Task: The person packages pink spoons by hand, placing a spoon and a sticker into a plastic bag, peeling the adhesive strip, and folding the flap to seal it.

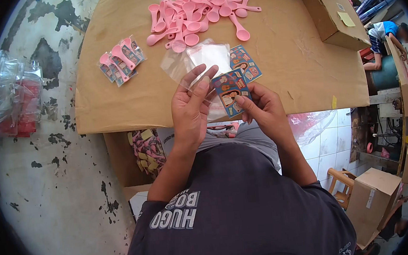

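Between the thumb and fingers of my right hand [265, 107] is a blue printed card [232, 84]. My left hand [191, 104] pinches a clear plastic bag [216, 108], its thumb and fingertips close to the card's left edge. More clear bags [208, 57] lie flat on the table just beyond my hands. Other blue cards [251, 69] rest behind the held one, partly covered by it. Farther back is a heap of pink plastic spoons [191, 25]. To the left, several packed spoons with cards [121, 59] overlap in a small pile.
Brown cardboard covers the table [139, 99]. At its back right stands a cardboard box [336, 14]. Below the table edge, a bag of pink pieces [149, 151] shows at left. Another carton [373, 195] sits at lower right. Another person [384, 36] is at far right.
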Motion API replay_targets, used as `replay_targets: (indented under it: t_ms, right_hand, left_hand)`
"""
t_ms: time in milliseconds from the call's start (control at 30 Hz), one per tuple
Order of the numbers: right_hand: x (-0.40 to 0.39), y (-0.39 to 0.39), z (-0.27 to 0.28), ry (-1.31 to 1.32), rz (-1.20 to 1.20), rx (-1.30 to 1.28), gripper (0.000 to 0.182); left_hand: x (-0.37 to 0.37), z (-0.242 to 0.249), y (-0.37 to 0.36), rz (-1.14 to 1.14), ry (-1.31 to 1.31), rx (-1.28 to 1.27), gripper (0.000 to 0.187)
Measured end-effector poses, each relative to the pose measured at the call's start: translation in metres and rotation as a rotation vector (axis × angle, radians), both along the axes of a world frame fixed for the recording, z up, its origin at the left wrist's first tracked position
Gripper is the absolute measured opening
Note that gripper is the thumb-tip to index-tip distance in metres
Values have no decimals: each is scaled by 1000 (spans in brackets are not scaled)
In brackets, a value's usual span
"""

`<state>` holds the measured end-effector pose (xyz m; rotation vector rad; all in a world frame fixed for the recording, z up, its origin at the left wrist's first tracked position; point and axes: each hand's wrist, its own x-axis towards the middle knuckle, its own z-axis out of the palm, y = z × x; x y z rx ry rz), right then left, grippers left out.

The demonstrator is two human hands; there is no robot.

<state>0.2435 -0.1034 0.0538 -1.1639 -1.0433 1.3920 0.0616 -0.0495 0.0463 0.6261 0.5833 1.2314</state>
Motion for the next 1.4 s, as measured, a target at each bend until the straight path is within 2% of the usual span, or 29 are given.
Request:
replay_targets:
  t_ms: [233, 333, 400, 533, 633, 800, 967, 1067, 1133, 1167, 1233, 1400]
  right_hand:
    - [6, 3, -8, -86, 150, -46, 22]
    - [6, 6, -9, 22, 126, -19, 21]
    - [4, 7, -5, 180, -24, -53, 21]
    - [6, 9, -14, 215, -49, -48, 20]
    - [-5, 11, -17, 201, -85, 65, 19]
    - [-32, 14, -12, 280, -285, 181, 18]
    - [-33, 9, -9, 282, -160, 62, 18]
    - [-32, 6, -12, 284, -140, 23, 17]
    - [-33, 6, -13, 278, -131, 4, 16]
    - [-33, 5, -14, 268, -117, 13, 15]
    - [-35, 4, -13, 256, -99, 24, 15]
    - [-41, 6, 1, 198, -126, 11, 18]
  left_hand:
    - [6, 0, -1, -111, 34, 5, 40]
    - [7, -3, -1, -113, 22, 1, 39]
    - [7, -1, -1, -92, 37, 18, 38]
    - [9, -5, -2, -53, 59, 29, 37]
    - [15, -4, -8, -81, 41, 46, 33]
    - [19, -4, -17, -97, 70, 43, 37]
    - [15, -4, -19, -68, 116, 85, 48]
    - [12, 11, -12, -20, 69, 118, 55]
    - [6, 16, -4, -63, -56, 190, 61]
    - [7, 18, -1, -60, -58, 191, 61]
    - [8, 21, 5, -106, -244, 198, 56]
    - [17, 22, 3, -132, -393, 190, 59]
